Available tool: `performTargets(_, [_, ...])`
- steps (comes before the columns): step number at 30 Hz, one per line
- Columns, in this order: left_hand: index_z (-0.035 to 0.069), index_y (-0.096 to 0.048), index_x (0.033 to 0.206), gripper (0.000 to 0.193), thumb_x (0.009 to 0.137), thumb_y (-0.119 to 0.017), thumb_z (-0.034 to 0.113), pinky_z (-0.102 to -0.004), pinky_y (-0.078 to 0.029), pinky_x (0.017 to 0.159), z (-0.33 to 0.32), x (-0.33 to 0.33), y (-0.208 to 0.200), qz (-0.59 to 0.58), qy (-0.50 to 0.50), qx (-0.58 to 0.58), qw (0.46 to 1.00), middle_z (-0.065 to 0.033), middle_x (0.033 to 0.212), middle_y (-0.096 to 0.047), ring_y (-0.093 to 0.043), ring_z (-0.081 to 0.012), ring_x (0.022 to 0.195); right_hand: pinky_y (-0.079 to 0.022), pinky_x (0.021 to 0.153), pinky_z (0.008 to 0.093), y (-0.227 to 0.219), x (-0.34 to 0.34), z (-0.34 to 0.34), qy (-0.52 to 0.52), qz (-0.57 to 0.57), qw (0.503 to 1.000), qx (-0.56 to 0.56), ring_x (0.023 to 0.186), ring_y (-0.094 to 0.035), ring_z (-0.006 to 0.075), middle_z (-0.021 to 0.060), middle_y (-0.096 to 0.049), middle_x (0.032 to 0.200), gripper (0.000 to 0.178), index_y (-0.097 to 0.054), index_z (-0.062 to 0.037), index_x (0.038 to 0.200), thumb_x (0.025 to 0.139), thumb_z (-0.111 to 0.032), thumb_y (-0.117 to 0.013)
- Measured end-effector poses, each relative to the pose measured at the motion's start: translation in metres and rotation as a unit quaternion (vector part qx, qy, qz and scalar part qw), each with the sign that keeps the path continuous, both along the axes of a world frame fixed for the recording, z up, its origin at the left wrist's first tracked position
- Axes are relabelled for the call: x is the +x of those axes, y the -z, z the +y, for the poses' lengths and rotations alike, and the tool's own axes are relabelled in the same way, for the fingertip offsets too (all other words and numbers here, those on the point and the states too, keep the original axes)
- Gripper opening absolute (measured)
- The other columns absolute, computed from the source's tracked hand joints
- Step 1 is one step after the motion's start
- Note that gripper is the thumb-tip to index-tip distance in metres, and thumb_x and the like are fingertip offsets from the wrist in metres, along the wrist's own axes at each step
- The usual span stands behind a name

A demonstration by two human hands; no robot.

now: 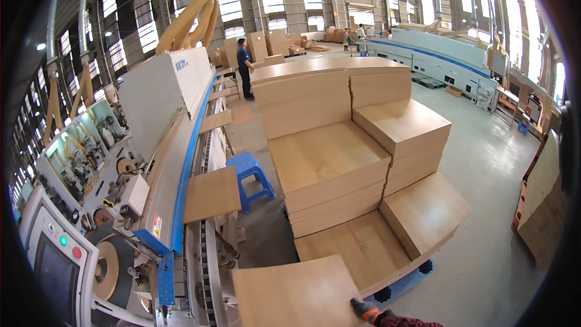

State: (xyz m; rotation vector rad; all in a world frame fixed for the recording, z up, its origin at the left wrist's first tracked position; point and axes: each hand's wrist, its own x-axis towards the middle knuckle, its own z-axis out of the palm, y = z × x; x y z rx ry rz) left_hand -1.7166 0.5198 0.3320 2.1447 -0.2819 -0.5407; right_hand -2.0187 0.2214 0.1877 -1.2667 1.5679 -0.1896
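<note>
- Right hand [367, 310], in a dark glove with an orange cuff, comes in at the lower edge and grips the right edge of a wooden panel [296, 293], fingers curled over it.
- Left hand is out of view.
- The panel lies flat at the near end of the long edge-banding machine [175, 139], just left of the stacked boards.
- A small label [157, 226], white with red and yellow patches, sits on the machine's side above a blue bracket.
- The control panel [57, 254] at lower left is white, with one green and one red round button beside a dark screen.
- Another panel [212, 194] rests further along the machine's feed track.
- Stacks of light wood boards [330, 163] stand on a wheeled cart to the right, stepped in height.
- A blue plastic stool [251, 178] stands on the floor between machine and stacks.
- A person in dark blue [244, 68] stands far back beside the machine.
</note>
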Motion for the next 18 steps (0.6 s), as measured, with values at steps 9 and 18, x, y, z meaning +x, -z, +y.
performTargets(9, [0.003,-0.054,0.114,0.062,0.08,-0.052,0.055,-0.0469,-0.044,0.08,0.081,-0.014,-0.07,-0.544,-0.021,0.301,0.783,-0.0257,0.108,-0.052,-0.052,-0.0373,0.098,-0.045,0.064,0.0302,-0.125,0.132,0.13,-0.065,-0.259,0.962,0.05,0.073,-0.057,0.0155,0.0034,-0.064,0.082,0.048,-0.065,-0.0021,0.093,0.081,-0.049,-0.059])
performTargets(18, [0.0,-0.04,0.127,0.06,0.085,-0.05,0.041,-0.0563,-0.024,0.101,0.062,0.029,-0.049,-0.467,0.043,0.203,0.859,-0.0299,0.131,-0.035,-0.03,-0.0471,0.123,-0.045,0.057,0.0312,-0.187,0.222,0.187,-0.111,-0.325,0.936,-0.074,0.058,-0.056,0.0175,0.0089,-0.061,0.062,0.037,-0.066,-0.0045,0.079,0.081,-0.041,-0.061])
